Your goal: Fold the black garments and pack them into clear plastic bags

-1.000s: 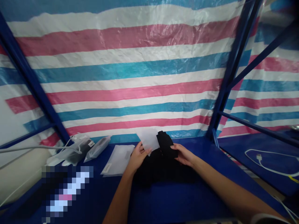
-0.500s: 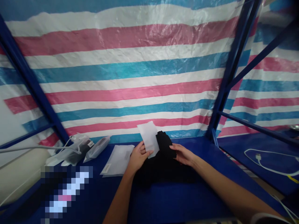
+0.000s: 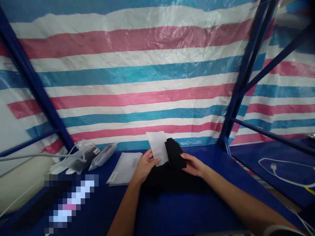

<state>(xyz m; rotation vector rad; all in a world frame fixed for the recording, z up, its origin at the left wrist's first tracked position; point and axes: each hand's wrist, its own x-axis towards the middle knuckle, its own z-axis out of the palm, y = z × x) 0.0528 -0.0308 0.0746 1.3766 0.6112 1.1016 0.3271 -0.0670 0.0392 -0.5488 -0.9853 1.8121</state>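
A small white translucent bag (image 3: 157, 147) is pinched between the thumb and fingers of my left hand (image 3: 146, 165), tilted up in front of the striped sheet. Just right of it, my right hand (image 3: 193, 165) grips a folded black cloth (image 3: 175, 152) by its right edge. The bag and the folded cloth are side by side, their edges very close. Below both hands more black fabric (image 3: 172, 182) lies in a dark heap on the blue table (image 3: 192, 213).
Flat frosted bags (image 3: 125, 167) lie left of my left hand. Filled plastic bags (image 3: 103, 155) and a grey cable (image 3: 41, 156) are further left, beside a pixelated patch. Blue metal posts (image 3: 237, 95) flank the striped sheet (image 3: 137, 73). A white cable (image 3: 283, 178) lies at right.
The folded black cloth has turned slightly and stands out more from the heap. The white bag has shifted slightly and is a little more upright.
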